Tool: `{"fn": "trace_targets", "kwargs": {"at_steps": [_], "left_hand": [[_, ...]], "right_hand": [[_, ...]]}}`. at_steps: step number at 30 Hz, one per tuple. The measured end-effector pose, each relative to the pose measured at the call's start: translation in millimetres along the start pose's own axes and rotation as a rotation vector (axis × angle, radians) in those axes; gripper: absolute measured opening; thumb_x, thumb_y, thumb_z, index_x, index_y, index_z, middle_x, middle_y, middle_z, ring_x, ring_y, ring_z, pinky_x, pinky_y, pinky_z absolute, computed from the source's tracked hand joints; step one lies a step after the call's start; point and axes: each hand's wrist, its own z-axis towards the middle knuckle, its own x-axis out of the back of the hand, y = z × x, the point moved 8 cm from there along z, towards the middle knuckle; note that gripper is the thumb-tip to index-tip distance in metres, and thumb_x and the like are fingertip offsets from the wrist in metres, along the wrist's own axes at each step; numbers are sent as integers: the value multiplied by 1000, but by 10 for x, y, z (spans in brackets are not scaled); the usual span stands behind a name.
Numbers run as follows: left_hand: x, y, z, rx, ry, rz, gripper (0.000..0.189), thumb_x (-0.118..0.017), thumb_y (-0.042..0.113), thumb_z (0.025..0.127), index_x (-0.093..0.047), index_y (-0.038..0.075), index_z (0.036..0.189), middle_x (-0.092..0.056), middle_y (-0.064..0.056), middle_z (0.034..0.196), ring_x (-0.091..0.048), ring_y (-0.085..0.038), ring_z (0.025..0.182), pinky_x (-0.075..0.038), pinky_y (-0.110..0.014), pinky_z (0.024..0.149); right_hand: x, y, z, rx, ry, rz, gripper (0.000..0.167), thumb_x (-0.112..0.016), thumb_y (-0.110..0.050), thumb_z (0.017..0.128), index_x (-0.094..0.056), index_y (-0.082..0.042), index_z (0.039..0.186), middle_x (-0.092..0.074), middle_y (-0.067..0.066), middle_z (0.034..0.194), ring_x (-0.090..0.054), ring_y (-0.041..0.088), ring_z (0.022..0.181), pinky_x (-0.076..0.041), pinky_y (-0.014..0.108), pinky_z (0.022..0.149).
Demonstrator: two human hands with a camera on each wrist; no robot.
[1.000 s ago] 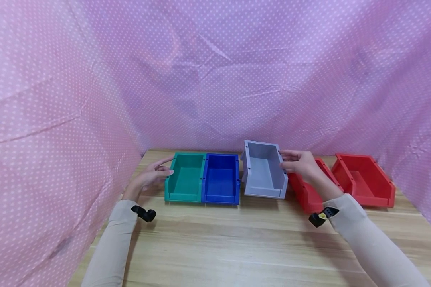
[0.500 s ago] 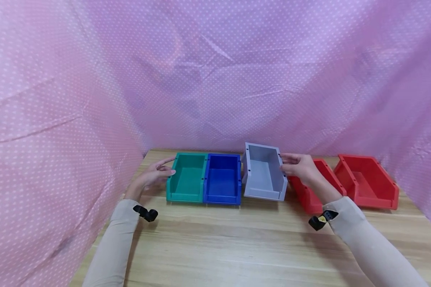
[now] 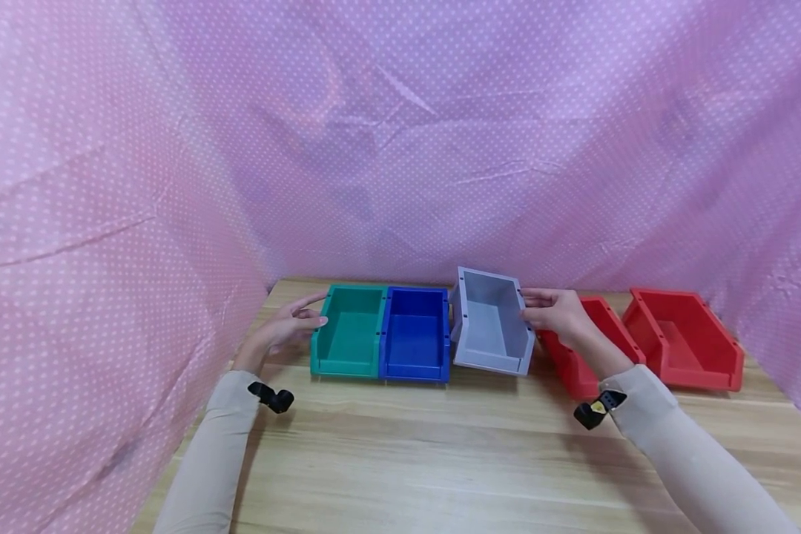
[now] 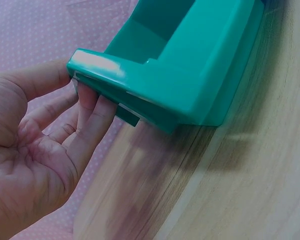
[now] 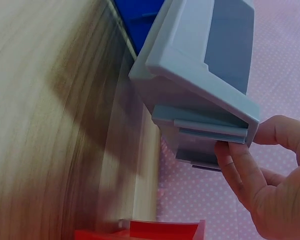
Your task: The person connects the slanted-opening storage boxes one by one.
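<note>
Along the far side of a wooden table point(image 3: 407, 460), a green bin point(image 3: 349, 334) and a blue bin point(image 3: 415, 337) stood touching, inner floors visible. Just right, a grey bin point(image 3: 490, 319) was raised off the tabletop, tilted. Farther right sat a slanted red bin point(image 3: 574, 371) and another red bin point(image 3: 684, 341). The left hand point(image 3: 280, 328) pinched the green bin's left rim, thumb and fingers nearly closed; the right hand point(image 3: 559, 313) similarly gripped the grey bin's right rim.
</note>
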Motion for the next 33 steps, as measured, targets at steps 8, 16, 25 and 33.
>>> {"fn": "trace_targets", "kwargs": {"at_steps": [8, 16, 25, 33], "left_hand": [[21, -3, 5, -7, 5, -34, 72, -62, 21, 103, -24, 21, 164, -54, -9, 126, -59, -14, 111, -54, -32, 97], [45, -10, -8, 7, 3, -11, 73, -62, 22, 103, -22, 22, 164, -54, -13, 130, -59, -20, 114, -54, -34, 99], [18, -39, 6, 21, -2, -26, 75, -63, 25, 103, -21, 24, 164, -52, -14, 133, -56, -23, 120, -49, -44, 109], [-5, -26, 8, 16, -12, -48, 75, -63, 23, 103, -20, 22, 165, -55, -3, 120, -59, -12, 108, -54, -30, 98]], "right_hand": [[-18, 11, 8, 18, -6, 22, 55, -68, -6, 96, -50, 0, 148, -56, 32, 141, -68, 4, 90, -58, 42, 94], [-21, 10, 28, 25, -3, 11, 55, -68, -6, 95, -51, -1, 148, -57, 32, 140, -67, 5, 91, -58, 43, 94], [-17, 22, 19, 17, -4, 0, 56, -67, -7, 96, -50, -2, 149, -57, 31, 141, -68, 8, 94, -55, 47, 97], [-41, 61, -41, -36, 1, -49, 61, -70, -12, 96, -47, -6, 152, -56, 28, 143, -70, 20, 105, -53, 47, 102]]}}
